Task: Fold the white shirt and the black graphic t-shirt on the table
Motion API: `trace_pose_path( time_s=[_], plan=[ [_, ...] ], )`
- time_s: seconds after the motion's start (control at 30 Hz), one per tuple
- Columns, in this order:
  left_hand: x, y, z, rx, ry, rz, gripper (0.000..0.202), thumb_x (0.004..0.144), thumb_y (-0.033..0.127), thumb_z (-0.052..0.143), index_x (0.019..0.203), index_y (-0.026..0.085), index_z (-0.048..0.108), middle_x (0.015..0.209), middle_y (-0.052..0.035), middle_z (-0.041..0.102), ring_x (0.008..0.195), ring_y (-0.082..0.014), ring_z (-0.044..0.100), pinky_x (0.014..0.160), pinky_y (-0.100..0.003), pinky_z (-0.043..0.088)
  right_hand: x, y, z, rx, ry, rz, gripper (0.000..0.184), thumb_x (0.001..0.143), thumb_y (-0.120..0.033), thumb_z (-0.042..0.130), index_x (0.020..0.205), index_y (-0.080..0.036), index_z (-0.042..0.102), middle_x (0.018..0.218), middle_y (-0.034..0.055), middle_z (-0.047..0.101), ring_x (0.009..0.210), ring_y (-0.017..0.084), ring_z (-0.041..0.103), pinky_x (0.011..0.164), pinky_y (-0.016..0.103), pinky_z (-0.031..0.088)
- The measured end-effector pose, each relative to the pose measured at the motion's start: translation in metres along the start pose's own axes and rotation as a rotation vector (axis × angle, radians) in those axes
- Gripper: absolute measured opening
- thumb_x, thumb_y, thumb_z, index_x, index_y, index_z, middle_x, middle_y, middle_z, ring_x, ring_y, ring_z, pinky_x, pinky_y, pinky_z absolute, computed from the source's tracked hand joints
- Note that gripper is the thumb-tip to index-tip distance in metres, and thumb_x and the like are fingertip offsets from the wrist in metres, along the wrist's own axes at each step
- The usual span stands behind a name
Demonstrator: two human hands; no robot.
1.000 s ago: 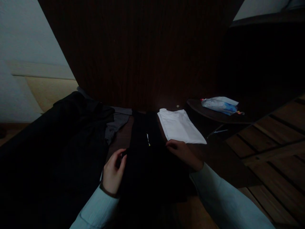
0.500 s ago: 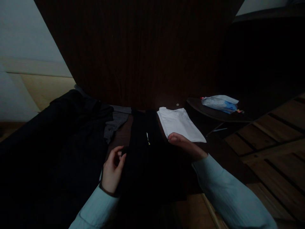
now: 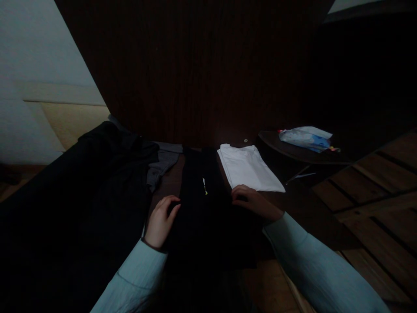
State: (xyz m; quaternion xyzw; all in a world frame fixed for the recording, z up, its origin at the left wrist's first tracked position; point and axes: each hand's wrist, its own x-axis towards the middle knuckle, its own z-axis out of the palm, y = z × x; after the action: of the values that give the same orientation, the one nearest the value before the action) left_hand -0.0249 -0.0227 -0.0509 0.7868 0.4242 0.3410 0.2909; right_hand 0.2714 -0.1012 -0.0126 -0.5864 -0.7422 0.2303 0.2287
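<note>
A black garment (image 3: 198, 171) with a small white and yellow print lies lengthwise in front of me, its lower part lost in the dark. My left hand (image 3: 161, 221) is at its left edge, thumb and fingertips curled together on the dark cloth. At the right edge, my right hand (image 3: 252, 202) has its fingers bent in a pinch on the same garment, close to the near corner of a folded white garment (image 3: 250, 167). How much cloth each hand holds is hard to see in this light.
A heap of dark clothing (image 3: 107, 174) fills the left side, with a grey garment (image 3: 166, 156) beside it. On a dark curved shelf (image 3: 276, 145) at the right lies a white and blue plastic packet (image 3: 306, 138). A tall dark wooden panel (image 3: 195, 78) rises behind. Wooden slats (image 3: 368, 187) are at the right.
My left hand has moved right and slightly up along the black garment. My right hand's fingers have curled in further at its edge. The view has shifted slightly.
</note>
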Motion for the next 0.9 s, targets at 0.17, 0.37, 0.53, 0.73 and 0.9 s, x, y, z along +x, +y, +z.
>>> trace_pose_path(
  time_s=[0.17, 0.37, 0.53, 0.73, 0.9],
  plan=[
    [0.009, 0.007, -0.005, -0.01, 0.067, 0.027, 0.013, 0.079, 0.031, 0.048, 0.075, 0.019, 0.052, 0.089, -0.0056, 0.062, 0.086, -0.0176, 0.059, 0.08, -0.032, 0.047, 0.0, -0.002, -0.002, 0.107, 0.062, 0.06, 0.016, 0.083, -0.033, 0.048, 0.077, -0.018, 0.052, 0.087, 0.0033, 0.059, 0.082, 0.015, 0.055, 0.076, 0.03, 0.043],
    [0.015, 0.021, -0.008, 0.399, 0.066, 0.08, 0.008, 0.08, 0.022, 0.047, 0.078, 0.019, 0.054, 0.095, -0.0083, 0.06, 0.089, -0.0223, 0.056, 0.079, -0.037, 0.047, -0.002, -0.01, 0.01, -0.237, 0.277, 0.143, 0.011, 0.081, -0.021, 0.048, 0.071, -0.018, 0.048, 0.076, 0.004, 0.057, 0.075, 0.018, 0.052, 0.072, 0.035, 0.042],
    [-0.035, 0.025, -0.034, 0.321, -0.022, 0.333, 0.035, 0.078, 0.042, 0.052, 0.105, 0.02, 0.052, 0.112, -0.0096, 0.057, 0.104, -0.0228, 0.053, 0.088, -0.038, 0.045, -0.051, -0.037, 0.016, -0.325, 0.189, -0.09, 0.012, 0.082, -0.028, 0.05, 0.088, -0.019, 0.053, 0.099, 0.0083, 0.059, 0.095, 0.02, 0.052, 0.084, 0.038, 0.041],
    [-0.089, 0.012, -0.035, 0.455, -0.353, 0.46, 0.064, 0.077, 0.035, 0.054, 0.135, 0.023, 0.028, 0.129, -0.0086, 0.048, 0.119, -0.0224, 0.044, 0.093, -0.036, 0.043, -0.105, -0.038, 0.055, -0.337, -0.069, -0.177, 0.06, 0.077, -0.031, 0.056, 0.131, -0.02, 0.034, 0.136, 0.0111, 0.037, 0.128, 0.021, 0.029, 0.103, 0.042, 0.028],
    [-0.089, -0.003, -0.023, 0.587, -0.351, 0.514, 0.058, 0.078, 0.012, 0.04, 0.134, 0.025, 0.032, 0.131, -0.0042, 0.046, 0.123, -0.0228, 0.038, 0.097, -0.044, 0.037, -0.111, -0.025, 0.081, -0.351, -0.03, -0.192, 0.05, 0.084, -0.015, 0.039, 0.133, -0.023, 0.032, 0.134, 0.0073, 0.041, 0.129, 0.016, 0.029, 0.105, 0.042, 0.029]
  ],
)
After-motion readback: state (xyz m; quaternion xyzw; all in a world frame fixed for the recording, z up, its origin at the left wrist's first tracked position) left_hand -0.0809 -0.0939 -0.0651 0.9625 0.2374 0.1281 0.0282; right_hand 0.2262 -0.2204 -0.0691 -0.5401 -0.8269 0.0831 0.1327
